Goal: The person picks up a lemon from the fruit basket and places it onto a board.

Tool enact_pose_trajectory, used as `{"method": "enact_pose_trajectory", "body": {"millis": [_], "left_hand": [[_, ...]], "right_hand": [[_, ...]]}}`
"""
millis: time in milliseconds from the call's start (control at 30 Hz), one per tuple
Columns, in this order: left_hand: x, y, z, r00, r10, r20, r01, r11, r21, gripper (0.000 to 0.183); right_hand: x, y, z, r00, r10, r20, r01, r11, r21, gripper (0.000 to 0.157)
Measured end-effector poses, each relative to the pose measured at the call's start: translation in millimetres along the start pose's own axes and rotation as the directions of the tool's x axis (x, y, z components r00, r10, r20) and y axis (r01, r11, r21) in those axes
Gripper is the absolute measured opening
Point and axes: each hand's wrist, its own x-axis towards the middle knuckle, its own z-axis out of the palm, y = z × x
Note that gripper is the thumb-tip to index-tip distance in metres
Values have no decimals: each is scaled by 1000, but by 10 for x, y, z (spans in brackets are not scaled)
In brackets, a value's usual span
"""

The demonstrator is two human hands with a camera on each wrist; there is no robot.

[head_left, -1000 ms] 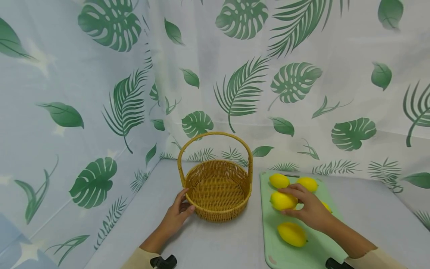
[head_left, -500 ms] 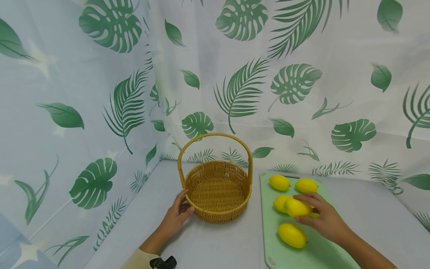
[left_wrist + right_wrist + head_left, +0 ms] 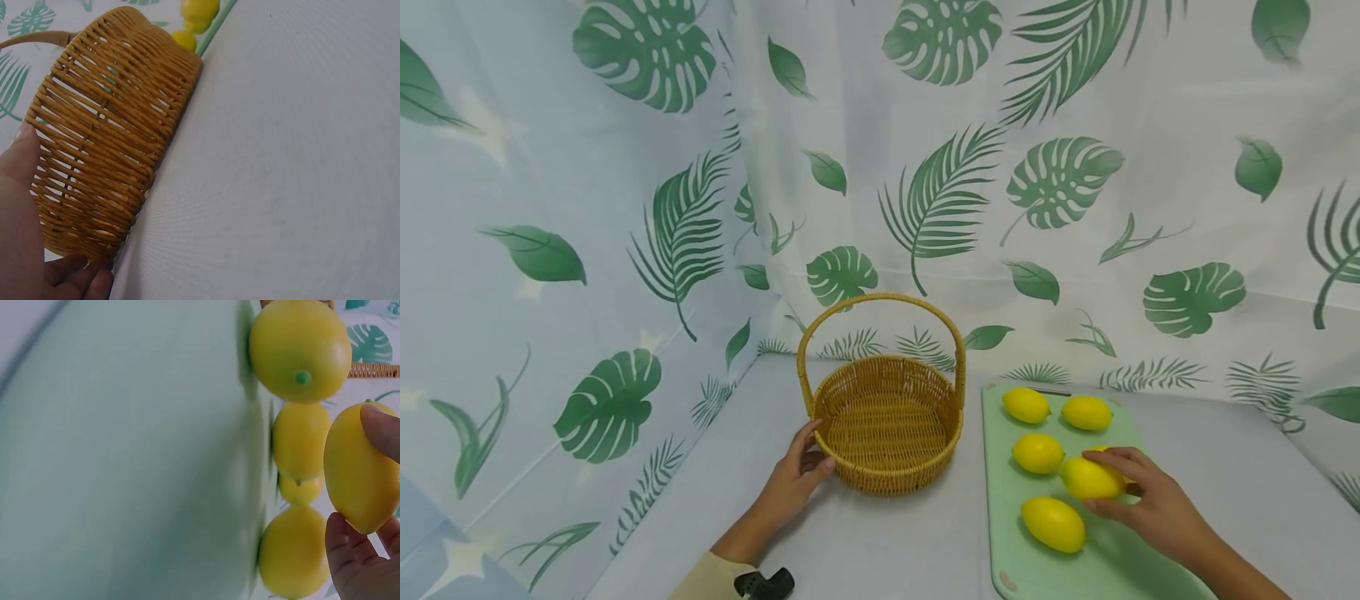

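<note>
Between thumb and fingertips, my right hand (image 3: 1157, 504) pinches a yellow lemon (image 3: 1090, 478). In the right wrist view this lemon (image 3: 361, 469) is raised off the green cutting board (image 3: 1003, 533). Partly hidden behind it is another lemon (image 3: 1105, 451). Around it on the board lie a middle-left lemon (image 3: 1037, 453), a front lemon (image 3: 1053, 525) and two back lemons. To the left stands a round wicker basket (image 3: 891, 483) with nothing in it. My left hand (image 3: 790, 483) holds its left side, with thumb and fingers against the wicker (image 3: 106, 137).
The basket's tall arched handle (image 3: 883, 297) rises above its rim. White tabletop (image 3: 917, 542) lies between and around basket and board. Leaf-printed curtains (image 3: 1075, 100) stand behind and at the left.
My right hand has moved right and slightly nearer with the lemon, bringing the middle-left lemon into sight. The left hand and the basket have stayed put.
</note>
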Motion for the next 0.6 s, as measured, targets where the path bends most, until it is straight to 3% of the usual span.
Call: {"method": "enact_pose_trajectory", "body": {"millis": [200,333,400,600], "left_hand": [[56,-256,44,1000,-3,-23,3,1000,9,69],[75,-307,38,1000,3,-24,-3,1000,12,70],[71,-265,34,1000,0,-20,0,1000,10,69],[-19,86,-26,1000,-10,14,9,1000,17,68]], "right_hand": [[-95,73,-54,997,72,30,-72,997,-11,67],[-144,104,-88,994,102,50,-102,995,0,70],[-164,122,-94,992,113,52,-113,994,-1,70],[-220,203,-103,987,142,74,-141,990,-14,71]]}}
